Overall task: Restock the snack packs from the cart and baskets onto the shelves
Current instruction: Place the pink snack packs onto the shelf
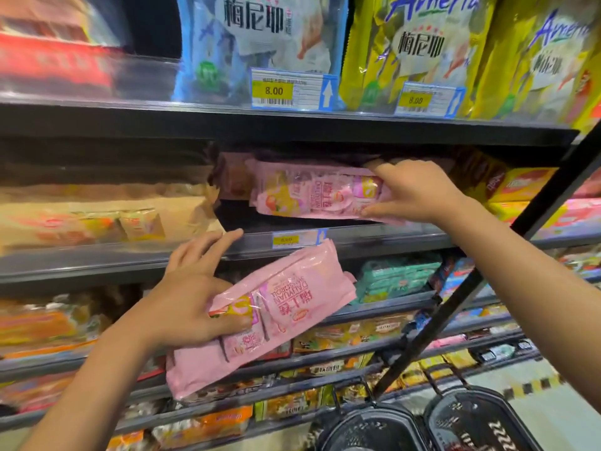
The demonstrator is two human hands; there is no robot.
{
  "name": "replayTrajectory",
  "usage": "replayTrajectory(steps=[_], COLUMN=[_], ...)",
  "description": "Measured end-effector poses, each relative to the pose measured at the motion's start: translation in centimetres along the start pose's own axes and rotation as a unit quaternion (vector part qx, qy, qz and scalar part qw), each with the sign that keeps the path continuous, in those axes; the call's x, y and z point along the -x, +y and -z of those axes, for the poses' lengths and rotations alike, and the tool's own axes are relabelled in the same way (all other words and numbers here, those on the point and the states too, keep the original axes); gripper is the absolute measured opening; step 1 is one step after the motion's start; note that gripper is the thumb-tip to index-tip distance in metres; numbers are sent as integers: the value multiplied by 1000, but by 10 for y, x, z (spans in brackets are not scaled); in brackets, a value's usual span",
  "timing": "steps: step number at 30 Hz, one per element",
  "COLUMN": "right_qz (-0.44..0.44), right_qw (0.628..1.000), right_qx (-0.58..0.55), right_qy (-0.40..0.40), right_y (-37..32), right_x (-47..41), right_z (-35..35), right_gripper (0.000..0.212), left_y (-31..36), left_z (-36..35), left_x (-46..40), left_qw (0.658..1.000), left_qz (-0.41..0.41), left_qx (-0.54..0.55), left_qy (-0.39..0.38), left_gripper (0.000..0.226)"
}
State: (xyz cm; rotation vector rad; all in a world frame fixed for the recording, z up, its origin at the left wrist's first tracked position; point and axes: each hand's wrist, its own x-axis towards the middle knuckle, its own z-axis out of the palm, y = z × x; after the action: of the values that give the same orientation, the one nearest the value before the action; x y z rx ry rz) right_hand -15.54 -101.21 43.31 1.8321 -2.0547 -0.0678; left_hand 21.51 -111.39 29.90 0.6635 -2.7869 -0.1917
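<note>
My right hand (411, 192) grips one end of a pink snack pack (312, 196) that lies flat inside the middle shelf (357, 240), in a gap between tan packs and yellow boxes. My left hand (192, 294) holds a second pink snack pack (276, 307) below that shelf's front edge, tilted up toward the right, thumb on its printed face and fingers stretched toward the shelf lip. Both packs carry red lettering and a strawberry picture.
Tan snack packs (97, 222) fill the shelf to the left, yellow boxes (517, 187) to the right. Blue and yellow bags (260, 43) stand on the shelf above. A black diagonal frame bar (481, 278) crosses at right. Two black baskets (422, 424) sit on the floor.
</note>
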Motion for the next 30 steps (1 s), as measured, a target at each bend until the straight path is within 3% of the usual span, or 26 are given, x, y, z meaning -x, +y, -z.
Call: replayTrajectory(steps=[6, 12, 19, 30], right_qz=[-54, -109, -132, -100], right_qw=[993, 983, 988, 984], right_qx=[-52, -78, -74, -131], right_qy=[-94, -122, -44, -72], right_y=[-25, -40, -51, -72], right_x=[-30, -39, -31, -40], right_z=[-28, -46, -47, -44], right_gripper=[76, 61, 57, 51], left_y=[12, 15, 17, 20], left_z=[3, -3, -10, -2], left_x=[0, -1, -3, -6], left_qw=[999, 999, 999, 997], left_qz=[24, 24, 33, 53], left_qx=[28, 21, 31, 7], left_qy=[-31, -14, -3, -59], left_gripper=[50, 47, 42, 53])
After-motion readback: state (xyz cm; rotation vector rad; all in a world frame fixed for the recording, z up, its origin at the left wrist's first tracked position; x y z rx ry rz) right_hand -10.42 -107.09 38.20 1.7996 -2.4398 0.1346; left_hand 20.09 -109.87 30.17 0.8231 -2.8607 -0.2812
